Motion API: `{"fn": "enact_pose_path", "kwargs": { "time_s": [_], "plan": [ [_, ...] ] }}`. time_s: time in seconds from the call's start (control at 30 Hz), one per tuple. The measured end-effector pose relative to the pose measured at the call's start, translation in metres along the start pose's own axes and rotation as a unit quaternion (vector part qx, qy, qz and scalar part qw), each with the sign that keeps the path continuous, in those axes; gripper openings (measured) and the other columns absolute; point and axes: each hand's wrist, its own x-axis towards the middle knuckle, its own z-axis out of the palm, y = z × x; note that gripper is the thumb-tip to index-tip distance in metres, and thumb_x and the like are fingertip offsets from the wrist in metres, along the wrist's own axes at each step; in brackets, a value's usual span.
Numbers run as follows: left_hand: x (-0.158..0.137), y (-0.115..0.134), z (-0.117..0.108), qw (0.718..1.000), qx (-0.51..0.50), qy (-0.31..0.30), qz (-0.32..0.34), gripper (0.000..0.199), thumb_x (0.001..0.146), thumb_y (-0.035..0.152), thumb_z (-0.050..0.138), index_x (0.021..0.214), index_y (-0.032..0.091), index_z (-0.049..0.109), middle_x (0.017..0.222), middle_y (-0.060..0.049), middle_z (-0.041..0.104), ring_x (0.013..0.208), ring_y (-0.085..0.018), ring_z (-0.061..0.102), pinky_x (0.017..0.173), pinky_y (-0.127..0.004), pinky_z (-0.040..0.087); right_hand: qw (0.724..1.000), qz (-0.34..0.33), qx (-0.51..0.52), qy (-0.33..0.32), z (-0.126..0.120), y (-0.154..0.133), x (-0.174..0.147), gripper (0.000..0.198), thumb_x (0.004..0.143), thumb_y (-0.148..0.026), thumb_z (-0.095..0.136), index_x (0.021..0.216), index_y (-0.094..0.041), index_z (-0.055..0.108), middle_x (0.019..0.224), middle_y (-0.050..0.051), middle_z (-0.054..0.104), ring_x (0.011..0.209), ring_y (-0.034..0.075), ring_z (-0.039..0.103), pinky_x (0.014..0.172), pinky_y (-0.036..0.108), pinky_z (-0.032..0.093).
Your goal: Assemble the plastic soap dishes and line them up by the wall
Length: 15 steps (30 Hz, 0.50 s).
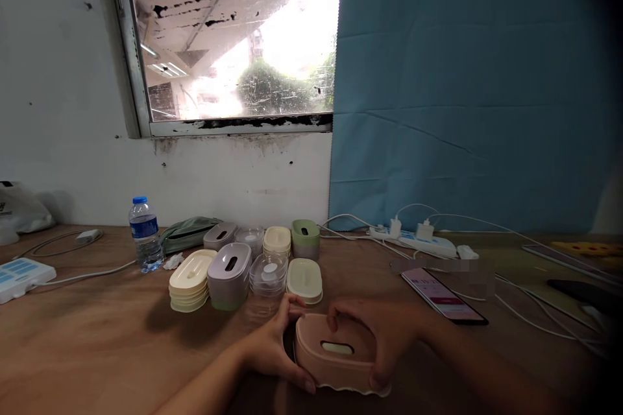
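Between my two hands, at the table's near edge, is a pink oval plastic box (335, 368) with a slot in its top; something pale shows through the slot. My left hand (275, 347) grips its left end, thumb at the front and fingers behind. My right hand (382, 334) is wrapped over the right end, with bent fingers on the top. A pale wavy edge runs along the box's bottom. Just beyond stand a cream lid (304, 280), clear plastic lids (267, 274), a lilac slotted box (231, 275) and a stack of cream lids (189, 280).
Farther back are a green slotted box (305, 240) and more cream lids (277, 243). A water bottle (145, 237) stands left, near a green pouch (187, 235). To the right lie a phone (442, 295), a power strip (413, 243) and loose white cables.
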Motion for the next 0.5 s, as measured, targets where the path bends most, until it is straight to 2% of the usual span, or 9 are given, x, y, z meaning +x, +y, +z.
{"fn": "enact_pose_path", "kwargs": {
  "time_s": [0.17,0.3,0.4,0.5],
  "plan": [
    [0.0,0.0,0.001,1.0,-0.007,-0.004,0.01,0.094,0.042,0.022,0.081,0.113,0.022,0.019,0.121,-0.01,0.045,0.116,-0.024,0.04,0.101,-0.04,0.024,0.999,-0.039,0.036,0.004,0.001,0.013,0.005,0.067,0.037,-0.036,0.077,0.096,-0.02,0.05,0.094,-0.001,0.053,0.082,0.02,0.049,0.065,0.026,0.039],
    [0.001,0.002,0.002,1.0,-0.012,-0.011,0.015,0.102,0.038,0.021,0.082,0.116,0.023,0.016,0.119,-0.011,0.046,0.114,-0.024,0.041,0.099,-0.041,0.026,0.987,-0.077,0.135,-0.027,0.002,0.03,0.012,0.067,0.039,-0.036,0.076,0.096,-0.018,0.046,0.088,-0.001,0.052,0.073,0.014,0.048,0.056,0.02,0.037],
    [0.001,0.002,0.002,1.0,-0.007,-0.006,0.013,0.108,0.038,0.021,0.082,0.12,0.023,0.011,0.118,-0.01,0.048,0.114,-0.024,0.042,0.1,-0.041,0.025,0.975,-0.069,0.208,-0.036,-0.002,0.046,0.013,0.071,0.036,-0.04,0.076,0.095,-0.018,0.044,0.085,-0.001,0.052,0.071,0.014,0.049,0.056,0.02,0.037],
    [0.001,0.003,0.002,1.0,0.017,-0.01,0.007,0.107,0.039,0.021,0.082,0.12,0.022,0.012,0.117,-0.009,0.048,0.114,-0.023,0.042,0.101,-0.039,0.025,0.966,-0.043,0.253,-0.005,-0.01,0.06,0.006,0.069,0.037,-0.042,0.074,0.094,-0.018,0.043,0.088,0.0,0.052,0.078,0.017,0.052,0.062,0.023,0.04]
  ]
}}
